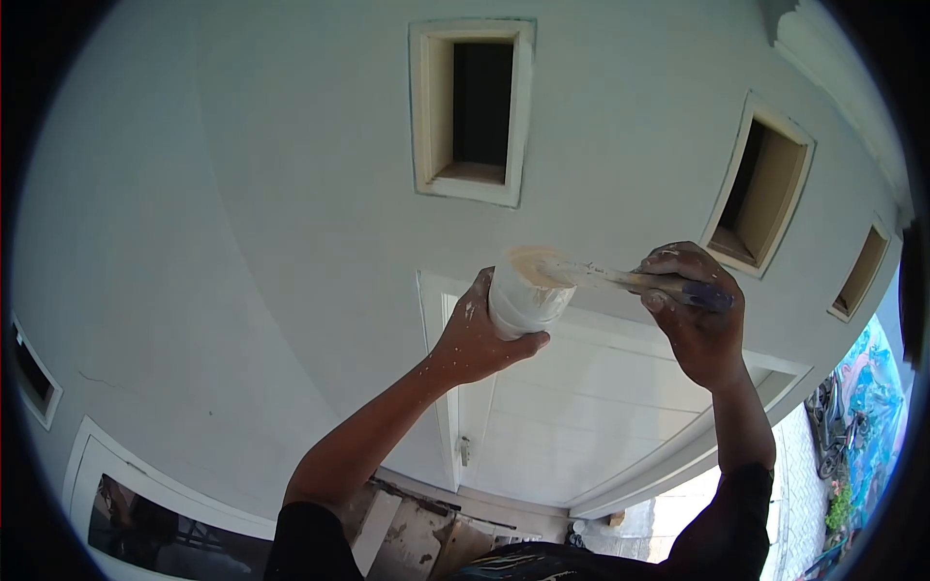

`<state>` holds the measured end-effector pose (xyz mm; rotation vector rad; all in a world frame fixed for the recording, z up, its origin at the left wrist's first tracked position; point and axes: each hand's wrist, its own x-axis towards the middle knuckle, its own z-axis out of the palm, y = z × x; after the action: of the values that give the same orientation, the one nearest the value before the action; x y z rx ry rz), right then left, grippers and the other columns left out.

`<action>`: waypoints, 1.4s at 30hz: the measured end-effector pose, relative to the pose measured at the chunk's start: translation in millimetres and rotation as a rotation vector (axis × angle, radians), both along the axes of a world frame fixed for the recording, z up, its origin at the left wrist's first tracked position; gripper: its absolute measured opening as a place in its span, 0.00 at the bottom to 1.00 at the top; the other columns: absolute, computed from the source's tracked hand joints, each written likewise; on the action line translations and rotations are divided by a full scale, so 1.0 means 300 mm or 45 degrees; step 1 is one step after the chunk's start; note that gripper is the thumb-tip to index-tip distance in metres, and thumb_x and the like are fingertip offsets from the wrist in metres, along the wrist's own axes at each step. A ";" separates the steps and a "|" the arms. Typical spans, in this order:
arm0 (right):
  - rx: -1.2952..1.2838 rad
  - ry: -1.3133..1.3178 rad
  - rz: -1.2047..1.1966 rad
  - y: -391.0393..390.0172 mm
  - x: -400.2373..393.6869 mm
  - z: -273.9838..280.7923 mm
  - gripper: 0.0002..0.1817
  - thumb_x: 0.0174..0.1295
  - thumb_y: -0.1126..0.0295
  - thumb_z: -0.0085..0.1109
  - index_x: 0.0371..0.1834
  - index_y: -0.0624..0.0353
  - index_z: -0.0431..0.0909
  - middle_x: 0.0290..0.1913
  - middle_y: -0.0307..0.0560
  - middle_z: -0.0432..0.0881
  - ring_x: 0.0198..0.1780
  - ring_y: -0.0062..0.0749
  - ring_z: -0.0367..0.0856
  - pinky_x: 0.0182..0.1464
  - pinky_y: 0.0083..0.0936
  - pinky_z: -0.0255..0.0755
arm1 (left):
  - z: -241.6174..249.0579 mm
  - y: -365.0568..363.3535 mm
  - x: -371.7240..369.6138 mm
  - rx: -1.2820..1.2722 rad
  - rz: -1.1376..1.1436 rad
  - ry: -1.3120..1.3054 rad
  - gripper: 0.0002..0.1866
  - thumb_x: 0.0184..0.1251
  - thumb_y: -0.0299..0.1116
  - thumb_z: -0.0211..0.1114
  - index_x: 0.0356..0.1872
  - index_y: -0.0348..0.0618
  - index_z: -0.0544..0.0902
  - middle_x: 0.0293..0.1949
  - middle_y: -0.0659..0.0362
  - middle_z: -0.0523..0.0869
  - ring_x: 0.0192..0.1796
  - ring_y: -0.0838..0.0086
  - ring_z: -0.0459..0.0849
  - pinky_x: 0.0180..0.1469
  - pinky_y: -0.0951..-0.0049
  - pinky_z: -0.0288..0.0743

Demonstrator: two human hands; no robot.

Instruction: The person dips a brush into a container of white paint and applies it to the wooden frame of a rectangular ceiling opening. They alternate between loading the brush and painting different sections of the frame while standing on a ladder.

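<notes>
My left hand (489, 334) is wrapped round a white plastic cup (528, 302), tilted a little, with cream-coloured paint (531, 259) showing at its mouth. In my right hand (693, 310) is a paintbrush (620, 278), gripped by its handle, whose dark end sticks out past the fingers. The brush lies nearly level, and its bristle end reaches into the cup's mouth, touching the paint. White paint spots mark both hands and the left forearm.
Ahead stands a pale wall (310, 145) with framed openings, one (475, 111) above the cup and another (760, 184) at right. Below are a white door (591, 407) and a dark-paned window (165, 533). A motorbike (828, 426) stands outside, far right.
</notes>
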<state>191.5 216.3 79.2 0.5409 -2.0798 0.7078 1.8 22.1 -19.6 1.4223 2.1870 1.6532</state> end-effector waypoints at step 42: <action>0.798 0.256 -0.549 -0.140 -0.517 0.642 0.12 0.73 0.66 0.69 0.50 0.63 0.85 0.40 0.51 0.90 0.42 0.37 0.91 0.49 0.33 0.84 | 0.155 0.010 -0.254 0.349 0.128 -0.068 0.51 0.47 0.57 0.86 0.67 0.35 0.73 0.55 0.44 0.87 0.58 0.53 0.89 0.63 0.54 0.85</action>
<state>36.6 174.2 271.7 0.4485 -2.1057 -0.2525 -74.3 25.3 26.9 1.3238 2.1004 2.0676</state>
